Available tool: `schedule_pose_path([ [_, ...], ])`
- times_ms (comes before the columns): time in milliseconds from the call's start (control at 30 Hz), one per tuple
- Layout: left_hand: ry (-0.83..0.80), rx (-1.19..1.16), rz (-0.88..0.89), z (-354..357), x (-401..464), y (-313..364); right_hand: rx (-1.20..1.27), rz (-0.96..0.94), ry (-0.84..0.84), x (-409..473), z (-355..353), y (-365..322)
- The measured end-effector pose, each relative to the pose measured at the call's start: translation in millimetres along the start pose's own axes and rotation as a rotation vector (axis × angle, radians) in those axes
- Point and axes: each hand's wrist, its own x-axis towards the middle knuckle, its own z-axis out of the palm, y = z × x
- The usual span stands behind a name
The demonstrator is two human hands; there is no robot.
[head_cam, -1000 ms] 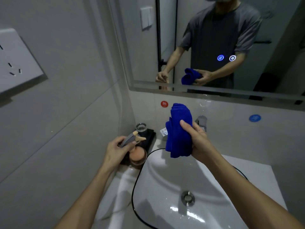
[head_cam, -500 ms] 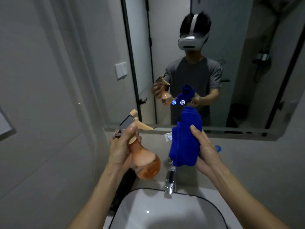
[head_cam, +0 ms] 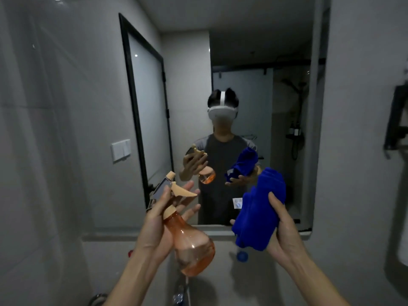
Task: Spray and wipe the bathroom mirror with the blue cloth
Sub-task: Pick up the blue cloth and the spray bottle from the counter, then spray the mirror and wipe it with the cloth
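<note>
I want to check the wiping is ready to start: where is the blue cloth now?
In the head view the blue cloth is right of centre, bunched in the right hand, raised before the mirror, beside the spray bottle.

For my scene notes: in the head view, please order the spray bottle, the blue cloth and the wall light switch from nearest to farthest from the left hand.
1. Spray bottle: held in the left hand itself.
2. Blue cloth: to the right, gripped by the right hand.
3. Light switch: upper left, on the wall, beyond the hands.
</note>
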Motion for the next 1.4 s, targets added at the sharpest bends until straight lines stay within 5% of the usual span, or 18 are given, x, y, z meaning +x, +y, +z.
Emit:
schedule_pose_path([
  [467,-0.092,0.062,0.056,92.0,37.5,1.5,-0.219,-0.179,-0.04,47.4,25.2,-102.3],
  [733,-0.297,0.184,0.189,155.1,70.8,62.3,-0.264,-0.347,-0.08,88.5,73.1,-164.8],
  [1400,-0.391,0.615,0.442,298.3,199.9,112.4,-0.797,-0.965,0.294,115.5,209.1,-339.4],
])
